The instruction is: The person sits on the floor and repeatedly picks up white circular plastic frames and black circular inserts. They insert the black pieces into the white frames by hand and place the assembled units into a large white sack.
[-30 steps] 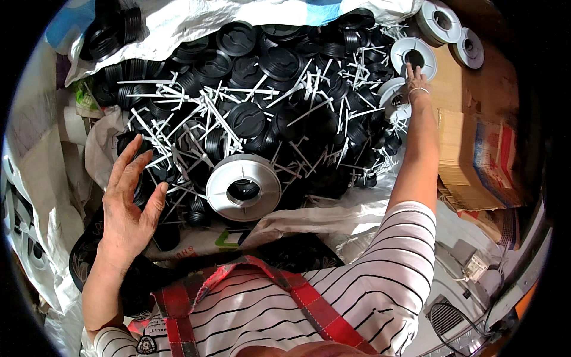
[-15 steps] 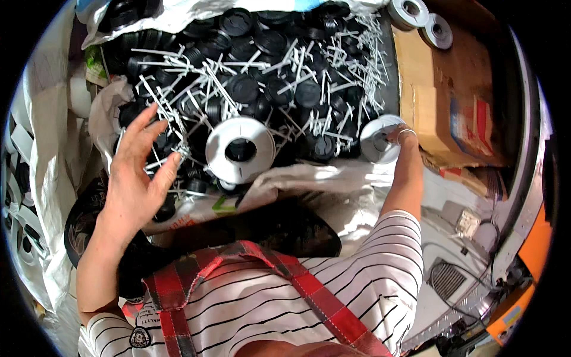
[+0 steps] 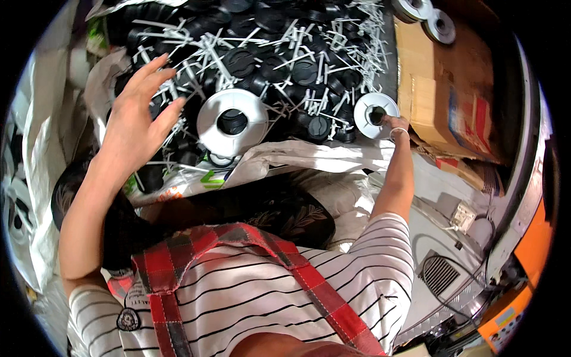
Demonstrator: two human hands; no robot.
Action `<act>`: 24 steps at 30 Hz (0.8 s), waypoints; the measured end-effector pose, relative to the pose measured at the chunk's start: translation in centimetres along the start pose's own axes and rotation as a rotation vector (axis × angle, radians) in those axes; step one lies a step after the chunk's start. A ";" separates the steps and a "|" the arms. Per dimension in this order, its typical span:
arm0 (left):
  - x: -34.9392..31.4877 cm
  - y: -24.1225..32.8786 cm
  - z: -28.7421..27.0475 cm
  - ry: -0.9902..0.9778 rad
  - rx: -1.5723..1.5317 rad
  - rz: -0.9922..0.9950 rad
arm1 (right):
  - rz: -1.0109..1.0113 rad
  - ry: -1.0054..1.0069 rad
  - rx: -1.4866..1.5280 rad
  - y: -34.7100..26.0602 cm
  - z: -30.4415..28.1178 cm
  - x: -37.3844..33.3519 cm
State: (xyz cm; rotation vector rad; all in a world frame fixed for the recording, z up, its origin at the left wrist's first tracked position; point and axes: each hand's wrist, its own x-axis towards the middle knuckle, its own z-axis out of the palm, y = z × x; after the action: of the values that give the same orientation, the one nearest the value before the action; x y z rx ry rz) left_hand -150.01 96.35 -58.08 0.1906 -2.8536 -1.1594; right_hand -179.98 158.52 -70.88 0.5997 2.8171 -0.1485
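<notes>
My left hand point(image 3: 135, 119) hovers over the left side of a heap of black round plastic caps point(image 3: 304, 71), fingers apart and holding nothing. Thin white plastic sticks point(image 3: 209, 52) lie scattered across the caps. On the heap's near side, just right of that hand, rests a white flanged ring point(image 3: 253, 130) with a large central hole; black caps show through it. At the heap's right edge, my right hand point(image 3: 397, 124) grips a second white flanged ring point(image 3: 361, 116) by its lower right side. The fingertips behind that ring's rim are partly hidden.
A cardboard box point(image 3: 425, 101) stands right of the heap, with more white rings point(image 3: 441, 27) on its far part. A white plastic sack point(image 3: 297, 153) edges the near side. White parts point(image 3: 18, 196) fill the far left. A cable point(image 3: 470, 321) lies at lower right.
The whole view has shifted, so the scene sits higher. My left hand has moved slightly farther away and right. The right-hand ring has turned, showing its hole, which my fingers partly covered before.
</notes>
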 end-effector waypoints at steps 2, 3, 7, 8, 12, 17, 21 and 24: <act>0.0 -0.4 0.2 -0.020 0.040 0.010 | -0.504 0.012 -0.352 -0.6 -0.3 -0.8; -0.5 -0.5 0.2 0.000 0.083 0.004 | -0.357 0.038 -0.134 -7.1 -1.7 -4.7; -1.2 0.2 0.8 -0.054 0.043 0.180 | -0.390 -0.105 0.300 -18.7 -6.3 -16.4; -1.5 0.5 0.9 -0.088 0.044 0.265 | -0.422 -0.193 0.371 -22.2 -7.8 -21.1; -1.9 1.5 0.8 0.020 0.151 0.658 | -0.542 -0.705 0.635 -28.2 -6.8 -29.4; -2.4 -1.6 -0.7 0.142 0.092 0.516 | -0.452 -1.217 0.908 -34.2 -2.6 -32.0; -2.4 -2.1 -4.2 0.195 -0.310 -0.246 | -0.884 -0.122 -0.372 -32.5 6.2 -25.4; -2.2 -3.3 -5.3 0.290 -0.556 -0.335 | -0.856 -0.163 -0.307 -30.5 10.3 -25.1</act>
State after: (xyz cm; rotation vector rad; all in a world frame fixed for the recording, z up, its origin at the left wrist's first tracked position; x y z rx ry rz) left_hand -147.00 90.61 -56.63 0.7485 -2.2021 -1.7591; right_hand -168.12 119.48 -72.60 -0.6665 2.6540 0.0797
